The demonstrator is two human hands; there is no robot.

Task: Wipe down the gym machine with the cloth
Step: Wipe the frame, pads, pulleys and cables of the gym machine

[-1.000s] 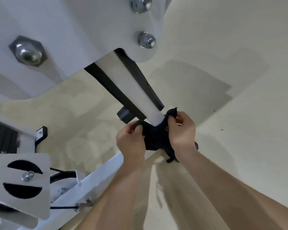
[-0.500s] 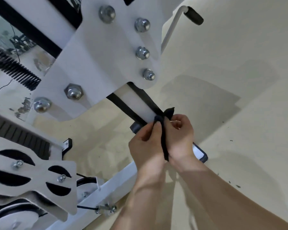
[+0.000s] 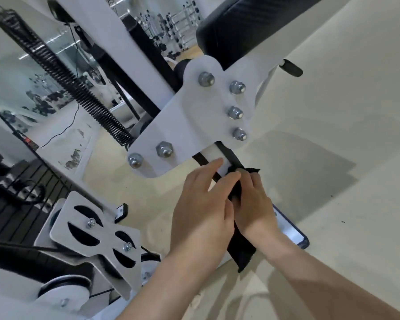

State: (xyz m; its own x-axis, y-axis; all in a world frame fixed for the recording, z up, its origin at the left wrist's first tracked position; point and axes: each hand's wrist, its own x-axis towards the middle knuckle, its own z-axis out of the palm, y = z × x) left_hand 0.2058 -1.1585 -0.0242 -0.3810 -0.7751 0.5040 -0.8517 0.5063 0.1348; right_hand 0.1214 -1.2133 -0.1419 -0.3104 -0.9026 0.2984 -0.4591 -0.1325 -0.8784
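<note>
Noted at the grip: black cloth [image 3: 241, 250], folded round the white bar [image 3: 218, 155] of the gym machine [image 3: 109, 38] and trapped between both hands. Left hand [image 3: 201, 211] laid over the near side, fingers curved across bar and cloth, forefinger stretched along bare metal just above the fold. Right hand [image 3: 255, 204] on the far side, fingers curled tight, pinching the cloth against the bar, with a small tuft poking out beyond the knuckles. Loose tail hanging below the grip, between the two wrists.

Judged soft, light and limp: no stiffness, nothing fragile, apt to bunch or slip on painted metal unless pressed firmly. Best taken as a collar round the bar, one hand either side, tail gathered clear of snags. Bar judged rigid, smooth and fixed; no give expected.

Directly above the grip: white bracket plate [image 3: 194, 130] with domed bolts [image 3: 236, 112], bar running up under its lower edge. Up and left of the grip: black coil spring [image 3: 79, 88]. Well above: black seat pad [image 3: 247, 26]. Plate, bolts and spring judged awkward for a flat wipe; fingertip work through the cloth likely needed.
</note>
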